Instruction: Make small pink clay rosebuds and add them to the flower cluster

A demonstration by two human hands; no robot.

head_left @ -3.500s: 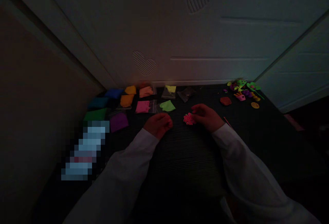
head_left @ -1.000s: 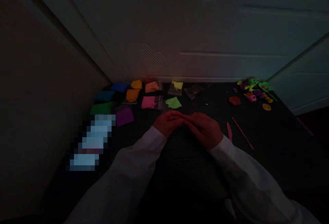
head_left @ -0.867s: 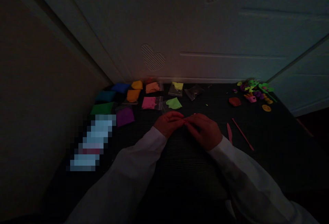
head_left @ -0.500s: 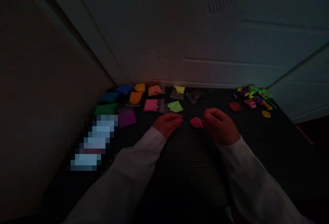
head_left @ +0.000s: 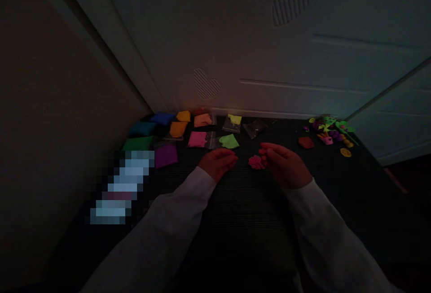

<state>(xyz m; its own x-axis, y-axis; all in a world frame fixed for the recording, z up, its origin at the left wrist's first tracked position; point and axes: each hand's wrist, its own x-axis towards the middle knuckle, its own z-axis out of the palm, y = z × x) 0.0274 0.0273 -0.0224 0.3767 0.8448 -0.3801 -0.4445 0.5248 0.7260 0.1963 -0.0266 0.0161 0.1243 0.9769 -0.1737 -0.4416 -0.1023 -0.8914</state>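
Observation:
The scene is very dim. A small pink clay piece with a bumpy surface [head_left: 256, 162] lies on the dark ribbed mat [head_left: 242, 212]. My right hand [head_left: 284, 163] is just right of it, fingers curled with the fingertips touching its edge. My left hand [head_left: 217, 162] rests on the mat to the left of the piece, fingers curled together, and what they hold, if anything, is hidden. Both arms wear white sleeves.
Several small bags of coloured clay lie at the back left: green [head_left: 137, 143], purple [head_left: 165, 155], pink [head_left: 198, 139], lime [head_left: 229, 141], orange [head_left: 178, 128]. Finished clay figures [head_left: 328, 129] and a red lump [head_left: 305, 142] sit back right. A white door stands behind.
My hands were joined a second ago and have parted. The pink piece now lies on the mat between them. My right hand has come back to its edge.

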